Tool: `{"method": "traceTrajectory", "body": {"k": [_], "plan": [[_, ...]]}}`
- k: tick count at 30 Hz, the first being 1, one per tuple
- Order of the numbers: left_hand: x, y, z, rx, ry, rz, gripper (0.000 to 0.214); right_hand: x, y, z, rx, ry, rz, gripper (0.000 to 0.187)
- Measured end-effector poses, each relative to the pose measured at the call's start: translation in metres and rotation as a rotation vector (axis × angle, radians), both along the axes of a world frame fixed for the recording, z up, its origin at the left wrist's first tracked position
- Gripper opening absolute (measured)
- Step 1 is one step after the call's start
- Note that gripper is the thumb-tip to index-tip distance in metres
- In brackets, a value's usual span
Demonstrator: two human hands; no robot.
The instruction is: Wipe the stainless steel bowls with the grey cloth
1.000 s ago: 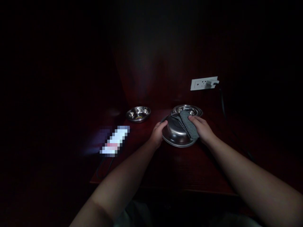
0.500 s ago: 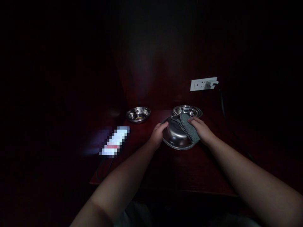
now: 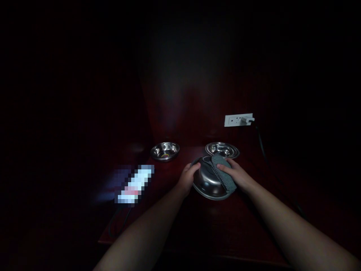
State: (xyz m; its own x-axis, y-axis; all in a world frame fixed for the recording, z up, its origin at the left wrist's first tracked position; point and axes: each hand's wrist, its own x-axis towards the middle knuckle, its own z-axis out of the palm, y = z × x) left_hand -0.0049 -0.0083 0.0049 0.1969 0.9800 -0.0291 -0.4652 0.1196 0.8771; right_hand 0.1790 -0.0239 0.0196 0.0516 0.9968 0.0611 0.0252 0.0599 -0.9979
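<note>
A steel bowl [image 3: 207, 184] is tilted on its side over the dark red table [image 3: 225, 229], its shiny outside facing me. My left hand [image 3: 188, 178] grips its left rim with curled fingers. My right hand [image 3: 237, 176] presses a grey knitted cloth [image 3: 222, 176] against the bowl's right side, the fingers closed over the cloth.
A stack of steel bowls [image 3: 222, 149] stands just behind the held bowl. A single steel bowl [image 3: 165, 151] sits at the back left. A lit, blurred-out flat object [image 3: 133, 184] lies at the left. A white wall socket [image 3: 238, 119] holds a plug with a dark cable.
The view has tilted, so everything sits lower in the picture. The cloth and my right hand have shifted slightly across the bowl; my left hand keeps its hold.
</note>
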Motion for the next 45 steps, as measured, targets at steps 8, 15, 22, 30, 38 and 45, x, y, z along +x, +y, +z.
{"method": "traceTrajectory", "body": {"k": [8,15,22,30,38,45], "plan": [[0.001,0.000,0.002,0.024,0.000,0.001,0.029,0.002,0.000,0.000,-0.002,-0.059,0.052,0.051],[0.001,0.001,0.002,-0.005,-0.003,0.044,0.027,-0.001,0.002,-0.002,0.045,-0.043,-0.044,0.034],[0.001,0.000,0.003,0.014,0.004,0.035,0.029,-0.001,0.001,0.001,0.088,-0.057,-0.073,0.034],[0.002,0.005,0.001,-0.034,0.042,0.137,0.030,-0.002,0.003,0.001,0.054,0.010,-0.072,0.038],[-0.004,0.003,0.001,-0.097,-0.107,-0.136,0.034,0.001,0.008,0.001,0.074,0.100,-0.370,0.040],[-0.002,-0.012,0.003,-0.031,0.080,-0.204,0.058,0.001,0.009,-0.004,0.048,0.026,-0.298,0.038]]}}
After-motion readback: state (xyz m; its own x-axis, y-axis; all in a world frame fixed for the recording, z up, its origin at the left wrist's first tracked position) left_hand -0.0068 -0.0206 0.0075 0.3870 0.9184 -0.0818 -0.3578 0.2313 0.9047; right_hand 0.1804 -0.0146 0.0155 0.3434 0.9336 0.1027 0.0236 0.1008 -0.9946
